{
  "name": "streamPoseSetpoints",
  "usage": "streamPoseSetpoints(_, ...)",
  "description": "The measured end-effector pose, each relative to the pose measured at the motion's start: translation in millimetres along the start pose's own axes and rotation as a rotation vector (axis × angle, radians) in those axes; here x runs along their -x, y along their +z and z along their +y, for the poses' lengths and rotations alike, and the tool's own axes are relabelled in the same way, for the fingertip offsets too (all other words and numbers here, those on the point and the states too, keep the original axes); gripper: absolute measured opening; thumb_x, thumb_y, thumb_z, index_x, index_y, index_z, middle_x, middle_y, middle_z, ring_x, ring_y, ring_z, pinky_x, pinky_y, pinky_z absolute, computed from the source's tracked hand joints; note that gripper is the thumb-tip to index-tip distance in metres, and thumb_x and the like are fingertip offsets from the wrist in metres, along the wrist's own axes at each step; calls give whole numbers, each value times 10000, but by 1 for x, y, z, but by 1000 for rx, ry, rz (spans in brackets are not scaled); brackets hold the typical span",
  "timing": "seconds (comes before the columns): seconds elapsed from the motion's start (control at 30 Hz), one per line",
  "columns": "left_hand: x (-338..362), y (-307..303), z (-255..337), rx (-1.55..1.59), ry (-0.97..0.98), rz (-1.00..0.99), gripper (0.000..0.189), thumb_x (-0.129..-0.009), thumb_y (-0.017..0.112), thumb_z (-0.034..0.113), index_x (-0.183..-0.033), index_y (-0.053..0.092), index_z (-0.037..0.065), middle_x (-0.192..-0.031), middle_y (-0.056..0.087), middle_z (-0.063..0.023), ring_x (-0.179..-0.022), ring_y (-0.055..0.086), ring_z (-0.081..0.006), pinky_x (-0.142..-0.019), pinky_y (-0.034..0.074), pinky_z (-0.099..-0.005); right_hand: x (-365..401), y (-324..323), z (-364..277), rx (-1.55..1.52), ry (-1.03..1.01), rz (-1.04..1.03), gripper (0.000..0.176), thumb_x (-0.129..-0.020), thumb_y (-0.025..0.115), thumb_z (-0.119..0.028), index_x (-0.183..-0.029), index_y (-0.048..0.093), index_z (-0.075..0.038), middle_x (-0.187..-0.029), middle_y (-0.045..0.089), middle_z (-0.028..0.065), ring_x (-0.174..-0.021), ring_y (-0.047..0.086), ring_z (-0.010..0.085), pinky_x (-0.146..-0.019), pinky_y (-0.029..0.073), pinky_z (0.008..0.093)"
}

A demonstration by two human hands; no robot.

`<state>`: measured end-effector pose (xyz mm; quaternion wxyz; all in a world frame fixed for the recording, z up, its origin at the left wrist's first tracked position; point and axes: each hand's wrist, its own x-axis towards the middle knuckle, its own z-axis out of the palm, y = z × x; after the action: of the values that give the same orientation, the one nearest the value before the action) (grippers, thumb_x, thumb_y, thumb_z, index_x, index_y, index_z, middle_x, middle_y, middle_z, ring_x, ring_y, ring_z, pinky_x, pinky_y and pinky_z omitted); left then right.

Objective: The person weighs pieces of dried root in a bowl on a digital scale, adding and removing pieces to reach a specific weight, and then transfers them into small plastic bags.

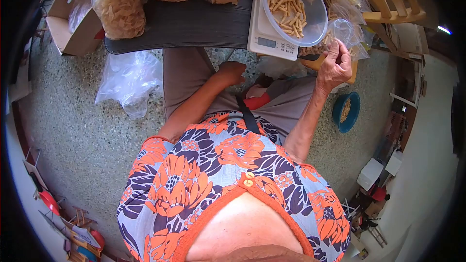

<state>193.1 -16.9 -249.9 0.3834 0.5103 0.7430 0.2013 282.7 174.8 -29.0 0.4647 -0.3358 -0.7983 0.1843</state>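
My right hand (335, 66) is raised beside the scale, its thumb and fingers pinched together at the edge of a clear plastic cup (342, 30). Left of it, a white digital scale (258, 28) carries a clear round plastic bowl (318, 15). Short, light-brown snack sticks (290, 12) fill part of that bowl. My left hand (232, 73) rests low between my knees, below the table edge; its fingers are in shadow and hard to make out, and no object shows in it.
Filled bags of brown snack pieces (119, 7) line the black table (194, 26). An empty-looking plastic bag (131, 80) lies on the floor at left, near a cardboard box (68, 24). At right are a teal bowl (353, 111) with small pieces and a wooden chair (393, 16).
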Motion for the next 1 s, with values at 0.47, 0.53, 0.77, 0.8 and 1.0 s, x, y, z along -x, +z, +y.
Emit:
streamPoseSetpoints(0.47, -6, 12, -1, -24, 50, 17, 423, -813, 761, 370, -1105, 725, 66, -1123, 737, -186, -1084, 709, -361, -915, 560, -491, -5, -12, 7, -21, 5, -20, 153, -960, 765, -148, -1021, 780, -8, -844, 747, 71, -665, 686, 120, -580, 558, 261)
streamPoseSetpoints(0.53, -7, 17, -8, -46, 15, -17, 447, -822, 769, 393, -1126, 704, 72, -1132, 725, -183, -1096, 693, -372, -924, 545, -495, -5, -10, 5, -45, -1, -9, 148, -959, 764, -141, -1023, 780, -9, -846, 747, 72, -656, 681, 121, -579, 552, 263)
streamPoseSetpoints(0.77, -7, 14, -14, -56, -43, -74, 510, -834, 786, 421, -1212, 686, 94, -1223, 704, -169, -1164, 664, -363, -984, 521, -471, -4, -11, 11, -108, 19, 7, 114, -955, 760, -113, -1016, 780, -19, -881, 760, 78, -697, 699, 148, -625, 559, 286)
streamPoseSetpoints(0.8, -7, 16, -16, -63, -48, -75, 510, -834, 786, 421, -1212, 686, 94, -1223, 704, -169, -1164, 664, -363, -984, 521, -471, -3, -11, 14, -115, 24, 10, 114, -955, 760, -113, -1016, 780, -19, -881, 760, 78, -697, 699, 148, -625, 559, 286)
streamPoseSetpoints(1.0, -9, 23, -42, -62, -74, -79, 546, -823, 804, 425, -1239, 686, 91, -1268, 694, -159, -1208, 645, -356, -1015, 509, -459, 8, 10, 24, -100, 4, 7, 109, -944, 762, -106, -1011, 784, -23, -906, 768, 102, -796, 725, 213, -716, 572, 334)
